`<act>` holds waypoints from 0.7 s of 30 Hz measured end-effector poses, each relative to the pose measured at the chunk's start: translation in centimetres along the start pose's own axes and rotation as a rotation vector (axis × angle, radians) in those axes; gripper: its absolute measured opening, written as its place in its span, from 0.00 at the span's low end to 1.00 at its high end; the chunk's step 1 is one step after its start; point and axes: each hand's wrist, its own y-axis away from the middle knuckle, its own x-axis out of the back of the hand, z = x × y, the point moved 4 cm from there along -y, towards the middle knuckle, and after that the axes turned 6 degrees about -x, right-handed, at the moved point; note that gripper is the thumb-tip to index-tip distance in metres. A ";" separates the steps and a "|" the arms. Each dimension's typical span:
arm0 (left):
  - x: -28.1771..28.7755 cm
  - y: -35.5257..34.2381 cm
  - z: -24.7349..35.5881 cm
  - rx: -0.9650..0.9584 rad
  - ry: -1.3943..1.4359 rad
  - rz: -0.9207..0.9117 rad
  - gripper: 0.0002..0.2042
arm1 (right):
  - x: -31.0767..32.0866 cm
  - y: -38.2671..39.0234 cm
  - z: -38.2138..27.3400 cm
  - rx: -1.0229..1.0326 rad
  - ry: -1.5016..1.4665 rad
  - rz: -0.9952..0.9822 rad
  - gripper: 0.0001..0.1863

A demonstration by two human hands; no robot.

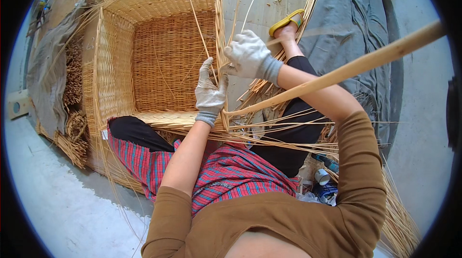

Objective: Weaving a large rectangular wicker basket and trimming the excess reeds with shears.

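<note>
Two gloved hands at the right-hand rim of a wicker basket

Landmark: the wicker basket (174,61), rectangular, open side toward the viewer, set before the seated person, its near edge by the person's folded leg. Woven floor browner than the paler walls.

Left hand (211,93): in a whitish glove, against the inner side of the basket's right wall. Forefinger raised, thumb parted from it; cannot tell whether a strand is pinched between.

Right hand (250,56): likewise gloved, just outside the same wall, slightly farther along it than the left. Fingers curled in toward the rim; their tips are hidden, so cannot tell what they pinch. Loose thin strands (197,15) rise near both hands, above the basket's right rim.

A thick pale rod (337,70) slants from the basket's near right corner far out to the right, crossing in front of the right forearm.

Right of the basket: a yellow slipper (287,21) on one foot, then a spread grey cloth (353,32). Left of the basket: bundled canes (73,73), partly under a second, draped cloth (48,77). Nearer than the basket: red plaid fabric (236,174) across the lap
</note>
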 end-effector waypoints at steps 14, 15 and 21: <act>1.9 -1.7 4.2 -0.373 -0.503 0.042 0.22 | -1.6 1.7 2.2 -0.437 -0.384 0.304 0.06; 2.0 -3.1 3.8 -0.333 -0.289 -0.058 0.17 | -1.2 1.8 2.0 -0.359 -0.394 0.350 0.06; 1.2 -5.9 2.9 -0.107 -0.004 -0.334 0.14 | -1.2 3.8 -0.9 -0.568 -0.561 0.441 0.12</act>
